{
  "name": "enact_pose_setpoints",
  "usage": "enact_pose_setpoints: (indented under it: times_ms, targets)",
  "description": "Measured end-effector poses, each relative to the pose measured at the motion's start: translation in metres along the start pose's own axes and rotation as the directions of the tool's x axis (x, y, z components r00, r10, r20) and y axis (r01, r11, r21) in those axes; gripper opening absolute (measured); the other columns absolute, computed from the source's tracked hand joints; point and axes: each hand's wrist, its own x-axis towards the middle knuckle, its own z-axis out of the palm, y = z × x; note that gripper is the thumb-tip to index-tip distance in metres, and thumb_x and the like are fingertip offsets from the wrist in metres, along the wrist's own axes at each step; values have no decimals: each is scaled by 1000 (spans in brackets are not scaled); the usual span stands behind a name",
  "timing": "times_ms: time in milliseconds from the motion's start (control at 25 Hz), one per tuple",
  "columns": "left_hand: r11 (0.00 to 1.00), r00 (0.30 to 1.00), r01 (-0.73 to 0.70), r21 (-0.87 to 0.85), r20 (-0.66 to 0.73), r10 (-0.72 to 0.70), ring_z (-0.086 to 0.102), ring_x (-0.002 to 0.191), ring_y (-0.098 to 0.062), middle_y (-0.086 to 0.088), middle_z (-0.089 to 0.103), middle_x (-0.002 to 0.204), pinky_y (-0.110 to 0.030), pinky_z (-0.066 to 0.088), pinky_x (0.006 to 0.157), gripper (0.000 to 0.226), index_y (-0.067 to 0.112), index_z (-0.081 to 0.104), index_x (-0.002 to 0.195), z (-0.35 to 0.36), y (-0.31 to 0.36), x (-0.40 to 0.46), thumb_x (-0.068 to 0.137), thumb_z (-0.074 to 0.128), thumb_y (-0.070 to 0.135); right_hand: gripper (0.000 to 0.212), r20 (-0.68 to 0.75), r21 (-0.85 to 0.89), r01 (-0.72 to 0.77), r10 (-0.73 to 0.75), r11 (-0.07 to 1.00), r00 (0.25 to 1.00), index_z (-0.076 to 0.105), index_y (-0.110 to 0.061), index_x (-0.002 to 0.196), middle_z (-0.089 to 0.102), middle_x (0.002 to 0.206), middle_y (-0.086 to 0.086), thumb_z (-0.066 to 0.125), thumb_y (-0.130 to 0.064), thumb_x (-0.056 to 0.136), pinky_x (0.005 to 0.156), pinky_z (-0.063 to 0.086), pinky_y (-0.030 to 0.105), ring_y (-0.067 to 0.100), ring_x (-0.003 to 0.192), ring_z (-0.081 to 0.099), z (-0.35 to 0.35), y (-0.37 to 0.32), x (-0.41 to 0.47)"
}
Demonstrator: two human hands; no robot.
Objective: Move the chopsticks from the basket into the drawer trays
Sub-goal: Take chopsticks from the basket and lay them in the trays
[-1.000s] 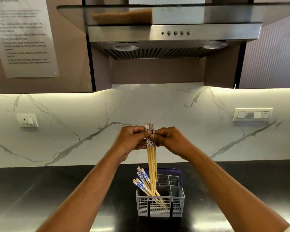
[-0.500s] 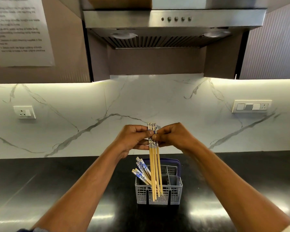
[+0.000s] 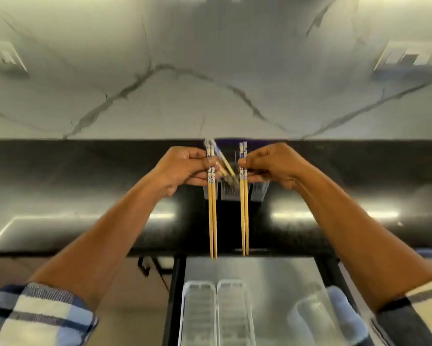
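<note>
Left hand (image 3: 185,168) grips one pair of chopsticks (image 3: 212,216), right hand (image 3: 272,163) grips another pair (image 3: 244,216), both hanging upright, apart, above the glossy black desk (image 3: 60,196). Basket (image 3: 260,189) behind them holds more. Open drawer below shows two trays (image 3: 217,313). Marble wall (image 3: 210,71) behind.

Tan chopsticks (image 3: 213,216), blue-patterned tops

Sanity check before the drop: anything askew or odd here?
Nothing damaged or spilled. The left hand and right hand each hold a pair of chopsticks hanging straight. The chopsticks left in the basket lean at a slant, as loose ones would.
</note>
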Motion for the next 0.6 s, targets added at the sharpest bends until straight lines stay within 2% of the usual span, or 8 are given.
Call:
enact_pose_setpoints:
  times_ms: [160,280,440,600]
  targets:
    - [978,977,209,11,38,-209,76,75,-21,-11,77,87,-35,64,70,12,5,70,102,3,-110,-30,91,65,8,22,12,21,-215,215,976,977,74,3,98,78,88,15,78,-10,81,76,63,36,25,82,76,30,105,-17]
    - [939,939,345,-8,19,-345,76,75,-23,-11,77,82,-38,64,72,8,8,71,96,1,-184,-56,90,66,7,18,-10,26,-354,354,935,935,75,1,95,78,83,13,78,-10,81,77,63,38,23,76,77,55,180,-37]
    - [889,891,454,60,-15,-454,76,69,-16,-15,75,89,-26,63,64,12,2,70,102,4,-253,-85,92,65,6,10,-58,46,-444,446,895,893,77,-1,89,78,81,13,78,-8,81,77,63,39,23,73,77,88,250,-56]
    - [851,859,512,116,-52,-510,76,79,-20,-14,77,94,-25,62,64,16,5,71,106,8,-294,-101,92,67,10,17,-116,46,-503,504,863,856,76,4,90,77,87,16,81,-8,79,71,64,37,29,79,76,111,294,-65]
